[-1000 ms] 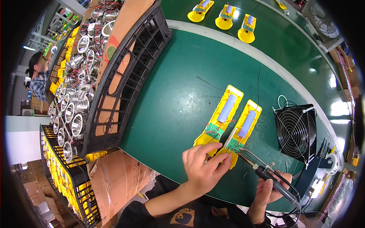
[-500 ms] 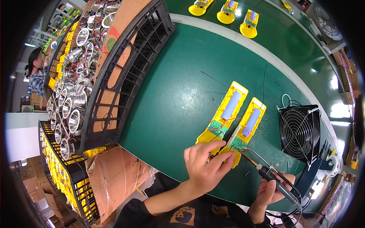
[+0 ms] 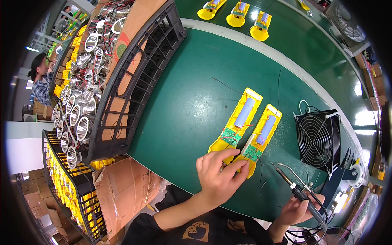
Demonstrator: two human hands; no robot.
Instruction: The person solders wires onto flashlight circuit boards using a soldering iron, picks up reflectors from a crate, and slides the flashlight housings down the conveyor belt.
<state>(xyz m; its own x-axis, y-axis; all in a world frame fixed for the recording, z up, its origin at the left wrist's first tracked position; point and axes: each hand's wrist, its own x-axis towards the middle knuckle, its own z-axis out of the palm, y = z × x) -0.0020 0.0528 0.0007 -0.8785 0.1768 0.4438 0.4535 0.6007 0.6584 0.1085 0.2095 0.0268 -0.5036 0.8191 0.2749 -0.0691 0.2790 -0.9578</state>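
Observation:
Two yellow plastic housings lie side by side, the left one [image 3: 254,94] and the right one [image 3: 274,111]. Each carries a purple cylindrical battery [image 3: 244,112] and a green circuit board [image 3: 252,153] with red wires. My left hand [image 3: 218,177] is closed in a pinch over the near end of the right housing, beside its board; thin dark wires run by the fingertips, but what they grip is hidden. In my right hand [image 3: 295,210] is a soldering iron [image 3: 301,193] with a thin metal tube alongside; its tip points up-left, apart from the board.
A black fan [image 3: 318,139] stands on the green mat [image 3: 183,94] at the right. To the left, a black crate [image 3: 134,94] stands beside many silver reflector cups [image 3: 83,128]. Beyond the pale edge strip lie several yellow housings [image 3: 259,30]. A cardboard box [image 3: 126,196] sits near left.
The soldering iron has moved right and down, its tip leaving the right housing's board. My left hand keeps its pinch there. The view has shifted slightly.

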